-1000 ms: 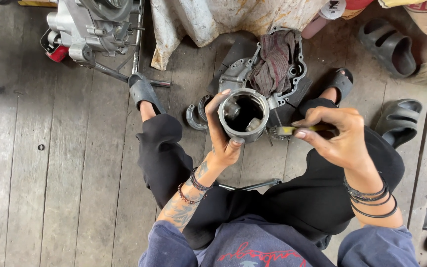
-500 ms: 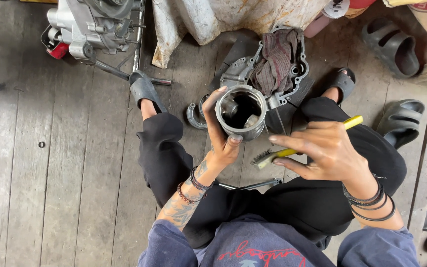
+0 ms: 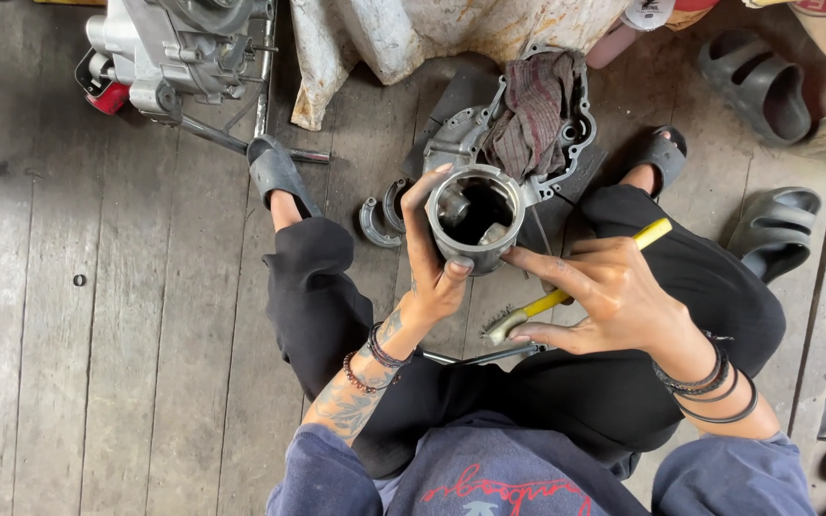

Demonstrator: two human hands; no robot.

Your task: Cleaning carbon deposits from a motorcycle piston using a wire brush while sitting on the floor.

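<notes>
Piston: we hold a grey metal piston (image 3: 475, 218) above our lap, open skirt facing up at us, dark inside, with pin bosses showing within.
Handling: we judge it rigid and fairly dense for its size, hard-walled, not fragile under finger pressure, but probably greasy and so liable to slip.
Where to hold: the outer wall serves best, thumb on one side and fingers opposite, as we hold it now; the thin rim is the part we would spare from knocks.
Left hand: our left hand (image 3: 432, 277) wraps the piston from the left, thumb on the near rim, fingers curled over the far edge.
Right hand: our right hand (image 3: 614, 291) pinches a small yellow-handled wire brush (image 3: 566, 291), index finger stretched toward the piston wall, bristles pointing down and left, just clear of the piston.
Beneath: our crossed legs in black trousers (image 3: 566, 382), and a thin metal tool (image 3: 480, 355) lying across them.
Floor: worn grey wooden planks (image 3: 97, 334), dusty, with gaps.
Nearby: an engine cover (image 3: 461, 143) with a dark rag (image 3: 532, 115) on it, curved metal shoes (image 3: 380, 215) beside it, an engine block (image 3: 179, 48) at upper left, and grey sandals (image 3: 767, 81) at right.
</notes>
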